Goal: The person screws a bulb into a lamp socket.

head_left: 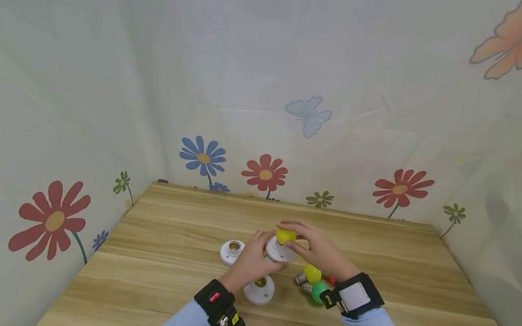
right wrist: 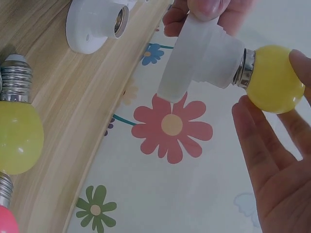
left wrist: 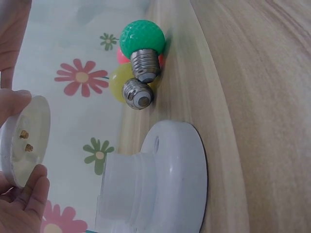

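Just below and right of the middle of the head view, the right hand (head_left: 323, 250) pinched a yellow bulb (head_left: 285, 236) between thumb and fingers, while the left hand (head_left: 251, 262) gripped a white lamp holder (head_left: 278, 254) by its rim, fingers bent round it. Both pieces were up off the table (head_left: 167, 259). In the right wrist view the bulb's metal cap sat partly in the holder's mouth, a band of it showing between white collar and yellow globe.

One socket (head_left: 228, 256) stood just left of the left hand, mouth up, and a second socket (head_left: 259, 293) sat lower in the frame; both were well inside the table's edges. Under the right wrist lay a loose yellow bulb (head_left: 313, 273), a green bulb (head_left: 321, 293) and a red bulb (right wrist: 7, 222), only partly seen. Room was tight there: the right wrist strap (head_left: 357, 295) overlapped the green bulb in the head view, though contact could not be told. Wood ran wide to both slanting side edges, and a strip of board separated the fingertips from the back edge, below the flowered cloth (head_left: 250, 78).
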Demonstrator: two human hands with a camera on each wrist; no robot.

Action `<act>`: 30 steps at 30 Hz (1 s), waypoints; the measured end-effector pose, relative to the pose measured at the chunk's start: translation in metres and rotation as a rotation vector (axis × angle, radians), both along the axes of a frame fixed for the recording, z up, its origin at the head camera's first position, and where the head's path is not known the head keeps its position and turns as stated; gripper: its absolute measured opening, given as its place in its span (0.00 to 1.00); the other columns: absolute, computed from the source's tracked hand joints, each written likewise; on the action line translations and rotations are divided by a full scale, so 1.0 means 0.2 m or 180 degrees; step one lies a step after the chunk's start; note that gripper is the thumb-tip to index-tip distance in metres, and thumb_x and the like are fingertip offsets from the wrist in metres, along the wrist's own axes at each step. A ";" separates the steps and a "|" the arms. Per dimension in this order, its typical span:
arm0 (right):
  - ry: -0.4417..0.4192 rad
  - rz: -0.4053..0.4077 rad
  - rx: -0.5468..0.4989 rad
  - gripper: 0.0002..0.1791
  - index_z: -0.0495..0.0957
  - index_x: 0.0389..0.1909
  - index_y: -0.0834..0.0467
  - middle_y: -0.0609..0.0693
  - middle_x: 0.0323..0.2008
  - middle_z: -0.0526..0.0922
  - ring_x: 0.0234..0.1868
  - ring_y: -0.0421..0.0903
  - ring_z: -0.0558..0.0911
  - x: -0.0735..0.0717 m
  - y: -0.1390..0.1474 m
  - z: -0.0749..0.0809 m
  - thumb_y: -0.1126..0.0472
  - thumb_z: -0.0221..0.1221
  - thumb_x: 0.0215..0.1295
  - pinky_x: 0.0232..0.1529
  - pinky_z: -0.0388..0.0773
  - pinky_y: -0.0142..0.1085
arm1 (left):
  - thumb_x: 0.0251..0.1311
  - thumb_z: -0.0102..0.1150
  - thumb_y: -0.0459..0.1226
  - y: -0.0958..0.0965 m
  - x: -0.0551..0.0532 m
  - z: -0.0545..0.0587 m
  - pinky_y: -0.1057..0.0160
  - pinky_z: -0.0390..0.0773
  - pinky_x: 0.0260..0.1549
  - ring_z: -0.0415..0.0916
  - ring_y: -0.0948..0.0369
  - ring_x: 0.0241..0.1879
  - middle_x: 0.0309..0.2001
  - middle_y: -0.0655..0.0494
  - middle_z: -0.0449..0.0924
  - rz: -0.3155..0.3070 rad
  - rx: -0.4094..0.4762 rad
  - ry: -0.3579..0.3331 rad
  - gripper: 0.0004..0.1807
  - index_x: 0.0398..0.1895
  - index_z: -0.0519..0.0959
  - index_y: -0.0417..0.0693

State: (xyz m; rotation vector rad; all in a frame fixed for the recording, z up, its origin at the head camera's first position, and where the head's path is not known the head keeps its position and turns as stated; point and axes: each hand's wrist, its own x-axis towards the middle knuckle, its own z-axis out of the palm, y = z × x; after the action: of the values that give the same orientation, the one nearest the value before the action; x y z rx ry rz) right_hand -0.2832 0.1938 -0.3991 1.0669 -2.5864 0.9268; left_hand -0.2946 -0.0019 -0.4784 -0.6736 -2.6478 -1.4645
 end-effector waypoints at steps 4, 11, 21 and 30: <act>0.0186 -0.0151 0.0005 0.23 0.77 0.57 0.52 0.47 0.55 0.77 0.48 0.44 0.78 0.00 -0.01 0.00 0.59 0.65 0.61 0.46 0.83 0.43 | 0.50 0.69 0.56 0.00 0.00 0.00 0.55 0.76 0.54 0.72 0.58 0.56 0.57 0.57 0.70 -0.0025 -0.0002 0.0027 0.45 0.70 0.63 0.53; 0.0448 -0.0369 0.0089 0.24 0.77 0.55 0.49 0.46 0.50 0.77 0.41 0.42 0.77 0.00 -0.02 -0.01 0.55 0.69 0.56 0.40 0.83 0.40 | 0.50 0.68 0.56 0.01 0.00 -0.01 0.54 0.77 0.54 0.73 0.58 0.55 0.56 0.57 0.70 -0.0057 0.0004 0.0018 0.45 0.71 0.63 0.53; -0.0035 0.0015 0.0054 0.29 0.66 0.69 0.47 0.52 0.70 0.65 0.68 0.57 0.67 0.00 0.01 0.00 0.53 0.59 0.67 0.60 0.71 0.57 | 0.50 0.68 0.58 0.01 -0.01 -0.02 0.56 0.77 0.53 0.73 0.58 0.55 0.57 0.57 0.70 -0.0033 -0.0003 0.0056 0.46 0.70 0.64 0.51; -0.0154 0.0039 0.0051 0.24 0.72 0.64 0.45 0.49 0.65 0.73 0.66 0.52 0.71 0.00 0.02 0.00 0.55 0.59 0.68 0.61 0.72 0.54 | 0.49 0.69 0.57 0.01 -0.01 -0.01 0.56 0.77 0.52 0.73 0.59 0.54 0.56 0.57 0.70 -0.0011 -0.0035 0.0006 0.46 0.70 0.63 0.52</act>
State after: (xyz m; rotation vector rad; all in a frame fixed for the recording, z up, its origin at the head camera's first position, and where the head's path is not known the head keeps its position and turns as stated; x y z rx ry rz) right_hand -0.2831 0.1978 -0.3989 1.0786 -2.6336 0.9477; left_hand -0.2968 0.0006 -0.4802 -0.6805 -2.6566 -1.4503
